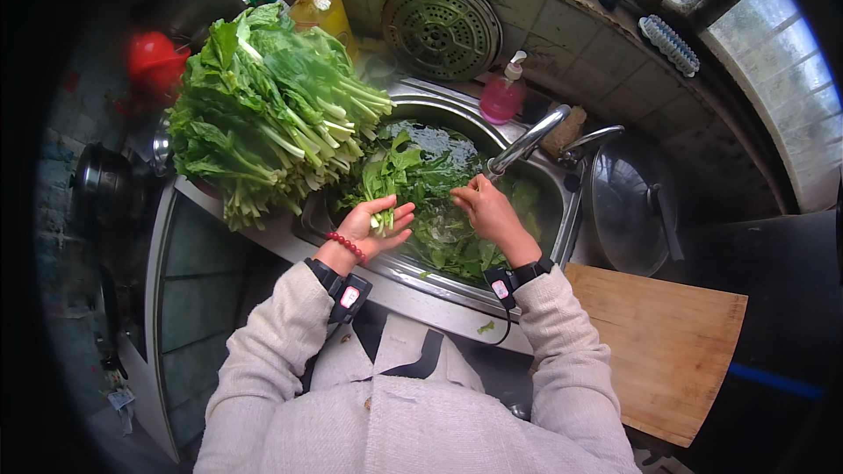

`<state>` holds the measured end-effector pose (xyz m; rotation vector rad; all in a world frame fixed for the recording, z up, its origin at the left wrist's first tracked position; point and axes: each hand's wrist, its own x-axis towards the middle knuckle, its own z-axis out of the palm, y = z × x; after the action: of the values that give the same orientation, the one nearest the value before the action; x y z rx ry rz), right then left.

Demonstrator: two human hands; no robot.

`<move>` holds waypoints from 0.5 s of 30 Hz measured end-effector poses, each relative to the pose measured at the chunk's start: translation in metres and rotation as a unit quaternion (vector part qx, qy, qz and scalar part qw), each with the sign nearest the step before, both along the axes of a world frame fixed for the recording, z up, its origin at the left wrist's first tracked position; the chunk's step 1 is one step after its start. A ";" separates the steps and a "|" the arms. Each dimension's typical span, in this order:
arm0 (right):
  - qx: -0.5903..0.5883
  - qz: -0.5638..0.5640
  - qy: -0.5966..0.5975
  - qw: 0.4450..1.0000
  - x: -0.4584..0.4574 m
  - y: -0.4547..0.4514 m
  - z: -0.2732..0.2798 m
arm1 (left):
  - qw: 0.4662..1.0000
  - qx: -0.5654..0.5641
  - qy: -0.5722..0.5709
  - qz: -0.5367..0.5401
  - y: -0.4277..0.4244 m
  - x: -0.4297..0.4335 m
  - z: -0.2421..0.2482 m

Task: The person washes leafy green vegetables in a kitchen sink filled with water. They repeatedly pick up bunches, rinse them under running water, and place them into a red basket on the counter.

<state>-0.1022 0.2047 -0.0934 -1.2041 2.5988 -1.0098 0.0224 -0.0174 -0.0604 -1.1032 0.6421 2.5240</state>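
My left hand (374, 227), palm up with a red bead bracelet at the wrist, holds a small bunch of leafy greens (388, 174) by its pale stems. The leaves reach out over the stainless steel sink (560, 243). My right hand (490, 210) is just below the end of the chrome faucet (530, 138). Its fingers are curled together, and whether something small is pinched between them cannot be seen. Loose greens (454, 250) float in the water beneath both hands. A large heap of leafy greens (263, 112) lies left of the sink, stems towards the basin.
A pink soap pump bottle (503, 95) and a round perforated steamer plate (441, 27) stand behind the sink. To the right are a glass pot lid (622, 204) and a wooden cutting board (665, 342). A yellow pump bottle (336, 20) stands behind the heap.
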 end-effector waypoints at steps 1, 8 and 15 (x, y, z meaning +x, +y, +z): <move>-0.029 -0.007 -0.007 1.000 0.005 -0.003 0.015 | 1.000 0.013 0.000 -0.008 0.003 -0.002 0.001; -0.183 0.063 0.017 0.981 0.064 -0.046 0.044 | 0.999 0.008 0.030 -0.026 0.019 -0.008 -0.001; 0.127 -0.160 -0.085 0.975 -0.005 -0.018 -0.039 | 0.999 -0.041 -0.003 0.032 0.003 -0.006 -0.005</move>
<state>-0.1071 0.1867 -0.1320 -0.6268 2.7291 -0.7524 0.0160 -0.0143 -0.0651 -1.1782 0.7260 2.5677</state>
